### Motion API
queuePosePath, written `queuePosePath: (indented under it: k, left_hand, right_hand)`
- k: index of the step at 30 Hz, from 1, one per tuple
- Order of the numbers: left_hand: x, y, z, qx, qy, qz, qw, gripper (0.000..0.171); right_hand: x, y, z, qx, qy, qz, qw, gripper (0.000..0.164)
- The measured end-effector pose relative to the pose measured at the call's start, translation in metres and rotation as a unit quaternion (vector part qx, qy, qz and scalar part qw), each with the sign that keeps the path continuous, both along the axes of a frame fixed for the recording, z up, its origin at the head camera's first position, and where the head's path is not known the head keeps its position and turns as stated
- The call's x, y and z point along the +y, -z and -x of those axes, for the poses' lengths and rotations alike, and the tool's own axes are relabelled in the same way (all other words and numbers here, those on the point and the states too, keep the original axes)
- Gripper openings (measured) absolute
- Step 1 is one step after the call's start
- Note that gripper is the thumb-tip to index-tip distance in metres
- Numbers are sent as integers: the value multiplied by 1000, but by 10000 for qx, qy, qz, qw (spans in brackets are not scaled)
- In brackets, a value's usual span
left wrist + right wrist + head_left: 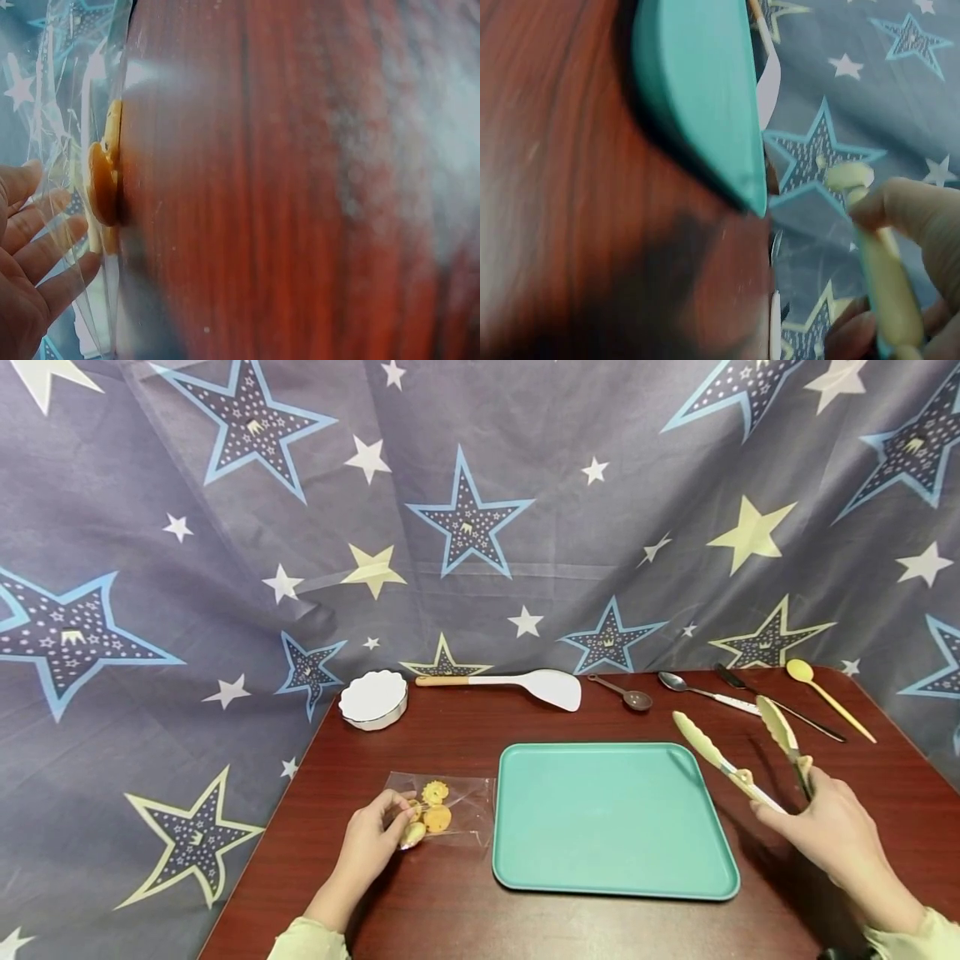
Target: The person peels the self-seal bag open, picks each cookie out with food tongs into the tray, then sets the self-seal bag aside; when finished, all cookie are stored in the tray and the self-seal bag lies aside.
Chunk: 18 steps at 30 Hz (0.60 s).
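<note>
Lying longways across the counter (427, 910), left of the tray (615, 818), the cookie bag (468, 810) is pinched by the nearer left hand (373, 831); the right hand (832, 827) holds spread tongs (702, 743).

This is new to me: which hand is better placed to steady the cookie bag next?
Probably the left grip: it touches the cookie bag; the right grip holds tongs beyond the teal tray.

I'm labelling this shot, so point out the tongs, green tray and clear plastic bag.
Tongs (707, 745), head view, on one pale end.
Green tray (615, 818), head view, on its bare middle.
Clear plastic bag (469, 810), head view, on its film.
</note>
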State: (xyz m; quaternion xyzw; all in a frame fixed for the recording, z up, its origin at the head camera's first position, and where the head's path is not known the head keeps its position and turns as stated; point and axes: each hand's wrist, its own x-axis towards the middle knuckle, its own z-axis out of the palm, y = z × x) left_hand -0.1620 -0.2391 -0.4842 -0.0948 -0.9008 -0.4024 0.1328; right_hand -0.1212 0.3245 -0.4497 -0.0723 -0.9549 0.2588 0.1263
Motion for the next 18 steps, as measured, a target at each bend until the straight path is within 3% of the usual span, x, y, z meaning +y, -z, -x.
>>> queuePosePath:
  k: [4, 10, 14, 18]
  left_hand:
    - [0, -1, 0, -12, 9, -29, 10000, 21]
    - [-1, 0, 0, -5, 25, -49, 10000, 21]
    - [-1, 0, 0, -10, 1, -77, 10000, 21]
    - [-1, 1, 0, -22, -14, -139, 9999, 21]
  right_hand:
    - [-20, -8, 3, 36, -445, 76, 9990, 66]
    - [-55, -16, 7, 255, -1316, -33, 9910, 87]
    - [-77, -17, 8, 573, -1910, -186, 9797, 82]
    - [-96, -16, 8, 611, -2286, -322, 9711, 70]
